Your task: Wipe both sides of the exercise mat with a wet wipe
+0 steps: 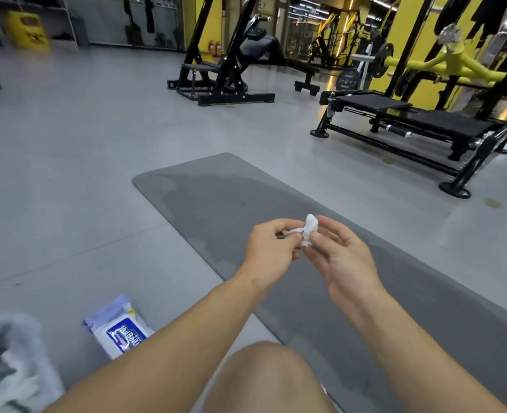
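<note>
— Where had you got to?
— Both hands, left hand (271, 242) and right hand (340, 251), pinched a crumpled wet wipe (307, 229) above the grey exercise mat (276, 204); its upper face showed damp patches; the underside probably remained.
— And containers?
— The wipes pack (119, 327) lay shut on the floor; a lined bin (11, 362) held something white, though blurred.

Head camera looks forward and down over the mat (216, 210).

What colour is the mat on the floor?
Grey, with darker damp-looking patches. The exercise mat shows best in the head view, the only one here.
</note>
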Motion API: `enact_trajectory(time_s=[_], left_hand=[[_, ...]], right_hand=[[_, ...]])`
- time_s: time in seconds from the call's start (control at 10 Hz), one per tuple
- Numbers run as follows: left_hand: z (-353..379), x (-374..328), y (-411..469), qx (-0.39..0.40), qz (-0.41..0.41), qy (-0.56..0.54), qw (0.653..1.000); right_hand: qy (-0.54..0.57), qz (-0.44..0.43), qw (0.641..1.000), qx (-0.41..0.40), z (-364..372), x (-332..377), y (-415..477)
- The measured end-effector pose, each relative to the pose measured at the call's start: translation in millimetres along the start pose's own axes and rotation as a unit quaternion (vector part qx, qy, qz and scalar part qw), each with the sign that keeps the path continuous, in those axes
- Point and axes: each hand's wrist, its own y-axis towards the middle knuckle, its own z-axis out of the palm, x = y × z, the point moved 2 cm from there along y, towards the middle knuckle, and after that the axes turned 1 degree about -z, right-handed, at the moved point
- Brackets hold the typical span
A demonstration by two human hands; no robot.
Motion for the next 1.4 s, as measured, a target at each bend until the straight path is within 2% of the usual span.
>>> enact_trajectory(time_s=[0.2,0.5,0.7,0.9,1.0,1.2,1.3,1.4], left_hand=[[-62.7,-29.8,-17.2,-0.095,0.028,-0.039,0.994],[-174.9,-31.9,-63.4,-0.248,0.063,-0.076,0.964],[-229.3,-28.8,-100.0,-0.293,0.038,-0.029,0.955],[-287.9,-17.4,-168.3,-0.331,-0.018,0.043,0.943],[-313.1,-7.9,-205.2,-0.346,-0.043,0.124,0.929],[-345.9,21.5,-261.3,-0.347,-0.124,0.332,0.868],[-350.0,32.5,-276.7,-0.327,-0.166,0.408,0.836],[-352.1,41.2,-286.0,-0.338,-0.18,0.421,0.822]], right_hand=[[-0.014,-0.006,0.998,0.054,77.9,-7.0,6.2],[-0.031,0.033,0.99,0.131,195.6,-47.5,-25.6],[-0.038,0.068,0.98,0.183,236.6,-77.3,-53.5],[-0.113,0.095,0.95,0.276,264.4,-115.4,-101.7],[-0.173,0.079,0.931,0.313,276.1,-134.5,-127.1],[-0.327,-0.002,0.867,0.376,289.2,-182.5,-165.9],[-0.391,-0.072,0.827,0.397,288.8,-203.9,-178.1],[-0.489,-0.132,0.761,0.406,286.3,-212.7,-184.4]])
